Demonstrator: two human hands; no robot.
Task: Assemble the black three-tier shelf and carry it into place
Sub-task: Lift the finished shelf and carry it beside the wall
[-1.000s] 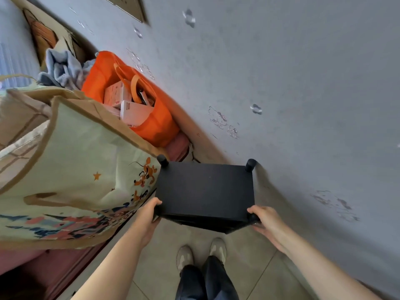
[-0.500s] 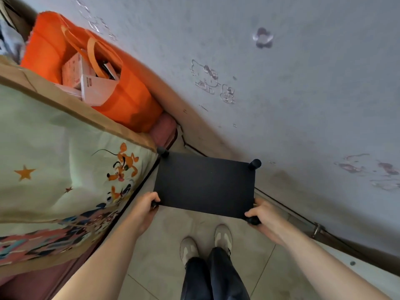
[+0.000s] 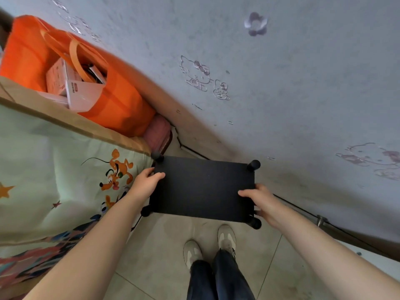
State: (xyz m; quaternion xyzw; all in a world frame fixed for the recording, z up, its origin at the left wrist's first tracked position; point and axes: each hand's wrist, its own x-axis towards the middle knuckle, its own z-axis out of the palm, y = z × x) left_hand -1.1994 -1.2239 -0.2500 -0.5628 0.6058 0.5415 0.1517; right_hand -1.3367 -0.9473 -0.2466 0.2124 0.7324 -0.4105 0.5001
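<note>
Black and matt, the shelf [image 3: 203, 187] shows only its top board from above, a plain rectangle with a rounded post cap [image 3: 253, 165] at each corner. The lower tiers are hidden underneath, so I can't tell whether its feet are on the floor [image 3: 164, 245] yet. It sits in a narrow gap: the big cartoon-printed bag [image 3: 54, 169] is at its nine o'clock, the papered wall [image 3: 281, 83] runs from twelve round to three, and an orange bag [image 3: 121, 105] stuffed with boxes lies off at ten.

The hands are well apart, each clamped on a short side of the top board. The left hand [image 3: 147, 182] grips at nine o'clock with its thumb over the edge. The right hand [image 3: 259, 200] grips at three o'clock the same way.

The squeeze looks like the main danger to me. The cap at one o'clock is near the wall and could scuff the paper if the shelf is pushed in crooked. The left knuckles are hard by the printed bag and may snag or get pinched. The person's shoes [image 3: 226, 237] stand just beside the edge at six o'clock, so a sudden drop would land near the toes. Holding the whole thing by the top board alone might also strain the joints.
</note>
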